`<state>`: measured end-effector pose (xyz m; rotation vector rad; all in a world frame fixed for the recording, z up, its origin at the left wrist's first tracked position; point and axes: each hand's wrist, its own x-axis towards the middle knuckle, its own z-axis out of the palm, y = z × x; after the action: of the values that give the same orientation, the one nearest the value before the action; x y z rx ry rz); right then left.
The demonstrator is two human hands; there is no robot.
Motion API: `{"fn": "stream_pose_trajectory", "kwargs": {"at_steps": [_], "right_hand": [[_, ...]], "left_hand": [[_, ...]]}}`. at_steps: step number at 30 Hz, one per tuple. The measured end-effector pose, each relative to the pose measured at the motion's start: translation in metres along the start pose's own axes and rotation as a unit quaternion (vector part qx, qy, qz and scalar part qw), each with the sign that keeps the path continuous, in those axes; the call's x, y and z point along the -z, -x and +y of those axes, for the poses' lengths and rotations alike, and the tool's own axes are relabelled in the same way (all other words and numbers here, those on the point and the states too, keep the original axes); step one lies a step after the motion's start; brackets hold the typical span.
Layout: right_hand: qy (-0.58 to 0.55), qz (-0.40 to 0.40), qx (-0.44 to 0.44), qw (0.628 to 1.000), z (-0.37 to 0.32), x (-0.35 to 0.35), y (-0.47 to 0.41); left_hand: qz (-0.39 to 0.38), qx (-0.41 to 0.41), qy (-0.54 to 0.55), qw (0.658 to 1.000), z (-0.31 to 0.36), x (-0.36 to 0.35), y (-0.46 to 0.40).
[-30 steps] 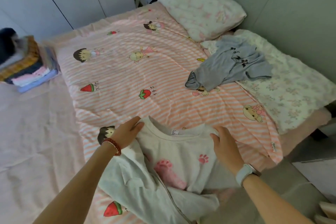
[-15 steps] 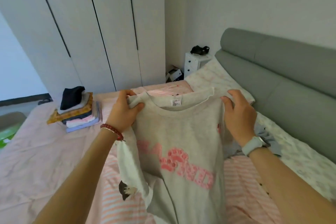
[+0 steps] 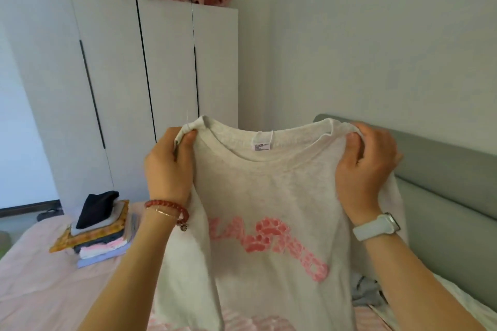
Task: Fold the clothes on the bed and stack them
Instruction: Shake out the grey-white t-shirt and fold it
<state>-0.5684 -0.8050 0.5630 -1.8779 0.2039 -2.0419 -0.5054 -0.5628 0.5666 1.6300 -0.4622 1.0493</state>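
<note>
A pale grey T-shirt point(image 3: 269, 196) is held up by its shoulders, pinched in the left hand point(image 3: 168, 166) and right hand point(image 3: 365, 166), each grip clamped on fabric; a folded stack point(image 3: 96, 228) lies on the bed point(image 3: 40, 277).

Pink letters are showing through the shirt point(image 3: 269, 191) backwards and are too blurry to read. The neck tag point(image 3: 261, 145) print is too small.
</note>
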Motion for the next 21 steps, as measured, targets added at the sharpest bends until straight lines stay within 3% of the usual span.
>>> {"fn": "stream_pose_trajectory", "kwargs": {"at_steps": [6, 13, 15, 16, 19, 21], "right_hand": [[-0.01, 0.026, 0.017, 0.999, 0.004, -0.023, -0.039], [0.008, -0.013, 0.074, 0.997, 0.049, -0.101, -0.04], [0.028, -0.098, 0.051, 0.994, 0.062, -0.143, -0.025], [0.059, -0.181, 0.034, 0.981, 0.069, -0.167, -0.015], [0.215, -0.449, 0.04, 0.867, 0.099, -0.232, 0.029], [0.228, -0.525, 0.043, 0.819, 0.114, -0.251, 0.06]], "left_hand": [[-0.026, -0.076, 0.015, 0.997, 0.011, -0.001, -0.05], [-0.084, -0.058, -0.068, 0.992, -0.043, -0.039, -0.09], [-0.105, -0.02, -0.18, 0.978, -0.085, -0.062, -0.1], [-0.13, 0.005, -0.269, 0.954, -0.109, -0.073, -0.102], [-0.254, 0.096, -0.506, 0.818, -0.181, -0.1, -0.093], [-0.266, 0.12, -0.527, 0.798, -0.213, -0.106, -0.074]]}}
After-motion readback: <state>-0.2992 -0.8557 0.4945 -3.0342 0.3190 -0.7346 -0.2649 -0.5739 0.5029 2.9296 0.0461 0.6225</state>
